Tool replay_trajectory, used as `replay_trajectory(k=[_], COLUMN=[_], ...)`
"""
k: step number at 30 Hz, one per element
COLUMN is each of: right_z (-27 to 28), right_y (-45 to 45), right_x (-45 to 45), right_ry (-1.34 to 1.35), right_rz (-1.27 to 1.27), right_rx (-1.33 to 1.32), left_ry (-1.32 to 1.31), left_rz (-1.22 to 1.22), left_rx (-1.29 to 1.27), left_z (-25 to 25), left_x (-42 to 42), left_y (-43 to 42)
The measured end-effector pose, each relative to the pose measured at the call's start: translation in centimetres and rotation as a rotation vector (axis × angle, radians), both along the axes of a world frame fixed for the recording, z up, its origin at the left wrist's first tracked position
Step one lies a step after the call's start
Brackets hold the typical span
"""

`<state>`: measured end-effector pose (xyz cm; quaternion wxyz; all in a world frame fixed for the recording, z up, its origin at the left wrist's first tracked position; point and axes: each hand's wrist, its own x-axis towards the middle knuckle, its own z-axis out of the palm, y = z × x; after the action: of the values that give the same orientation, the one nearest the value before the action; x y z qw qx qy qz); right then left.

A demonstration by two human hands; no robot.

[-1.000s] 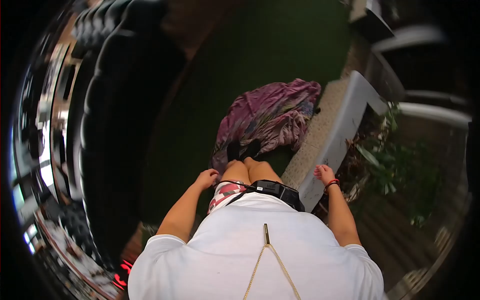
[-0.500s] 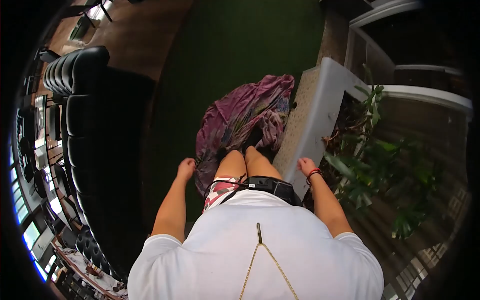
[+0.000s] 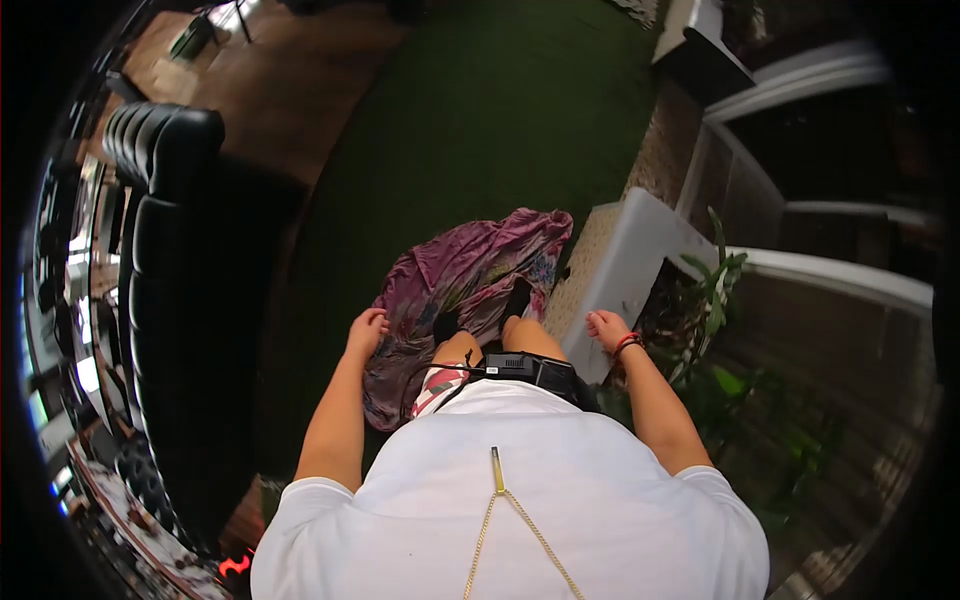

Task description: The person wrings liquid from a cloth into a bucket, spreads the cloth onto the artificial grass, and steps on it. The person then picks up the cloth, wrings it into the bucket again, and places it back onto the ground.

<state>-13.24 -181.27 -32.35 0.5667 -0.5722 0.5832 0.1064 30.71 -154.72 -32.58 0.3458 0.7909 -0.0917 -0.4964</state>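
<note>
My left hand [image 3: 370,330] hangs free beside my body, its fingers half curled and a little apart, with nothing in them. Below it on the floor spreads a crumpled pink and purple patterned cloth [image 3: 440,265]. My right hand [image 3: 607,329], with red and dark bands at the wrist, hovers near the grey-white ledge of a planter [image 3: 625,255]. Its fingers are loosely bent and empty. My feet, in dark footwear [image 3: 517,297], are on or over the cloth.
Along the left runs a black tufted sofa [image 3: 160,240]. Green carpet [image 3: 480,110] stretches ahead, bordered by wood flooring [image 3: 290,80]. Leafy plants [image 3: 715,290] grow in the planter at right, before white-framed glass panels [image 3: 830,275].
The cloth and planter ledge sit lower in view, and more carpet shows ahead. My legs have changed stance, with both feet now visible. Both hands stay empty.
</note>
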Motion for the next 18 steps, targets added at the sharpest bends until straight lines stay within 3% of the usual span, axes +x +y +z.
replay_trajectory(k=[1,4,5,7,9,12,13,15,17,18], right_z=[-1.1,-2.0,-1.5,-0.4,0.0,-2.3,-2.5,-2.0,-0.9,0.2], right_y=[-1.9,-5.5,-6.4,-9.2,-9.9,-12.3,-12.8,-14.0,-16.0,-16.9], right_x=[-1.4,-2.8,-2.6,-1.4,0.9,3.9,4.9,7.0,10.3,12.0], right_ry=[0.033,0.103,0.101,0.095,0.09,0.044,0.039,0.039,0.004,-0.027], right_rz=[0.002,-0.013,-0.014,0.024,0.083,0.229,0.292,0.371,0.418,0.43], right_rx=[-0.01,-0.033,-0.049,-0.054,-0.004,-0.048,-0.067,-0.051,-0.039,-0.029], left_ry=[-0.077,-0.033,0.006,-0.03,-0.16,0.087,-0.186,-0.354,0.088,0.107], left_rz=[-0.012,0.043,0.035,-0.243,-0.474,-0.468,-0.485,-0.219,0.304,0.327], left_rx=[0.033,0.116,0.152,0.246,0.207,0.257,0.119,0.124,0.013,0.032], left_z=[0.8,-6.1,-5.3,-2.0,-1.9,-3.2,-7.5,-6.7,-5.2,-2.7], left_x=[0.0,-2.5,-3.8,-7.4,-9.9,-10.2,-10.3,-9.1,-7.1,-6.3], left_y=[-0.1,5.1,5.3,4.7,4.7,3.2,5.0,3.3,1.3,-0.2])
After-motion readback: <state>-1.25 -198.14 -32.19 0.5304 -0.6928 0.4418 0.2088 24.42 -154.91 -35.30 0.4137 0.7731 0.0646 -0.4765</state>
